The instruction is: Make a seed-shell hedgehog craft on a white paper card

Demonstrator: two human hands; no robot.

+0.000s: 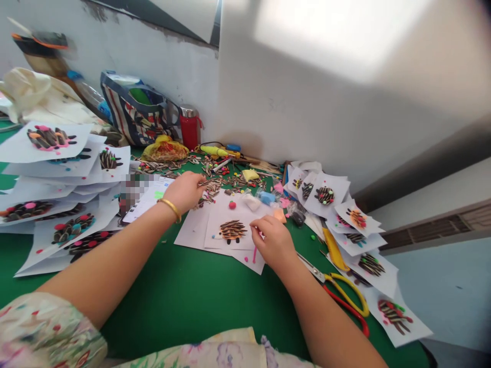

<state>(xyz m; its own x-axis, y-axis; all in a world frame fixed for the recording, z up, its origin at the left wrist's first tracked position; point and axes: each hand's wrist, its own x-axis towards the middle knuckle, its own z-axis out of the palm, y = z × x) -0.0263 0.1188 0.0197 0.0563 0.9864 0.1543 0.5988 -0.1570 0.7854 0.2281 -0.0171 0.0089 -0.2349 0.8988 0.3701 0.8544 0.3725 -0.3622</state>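
My left hand (186,191), a gold bangle at its wrist, reaches to the near edge of a spread of sunflower seeds (217,185). Its fingers are bent together at the seeds; what they pinch, if anything, is hidden. Over the right edge of a white card (215,243), my right hand (271,239) has thumb and fingers drawn together, and I cannot make out anything between them. On that card is a hedgehog (232,231) with seed spines, a pale face, a blue nose and dark feet. A small red clay ball (232,205) sits above it. More white paper (187,236) lies underneath.
Stacks of finished seed-picture cards stand at left (69,186) and right (387,266). Scissors (337,291) and a yellow cutter (334,249) lie right of my hand. Clay packets (267,197), a red flask (189,128) and a striped bag (134,112) are behind, near the wall.
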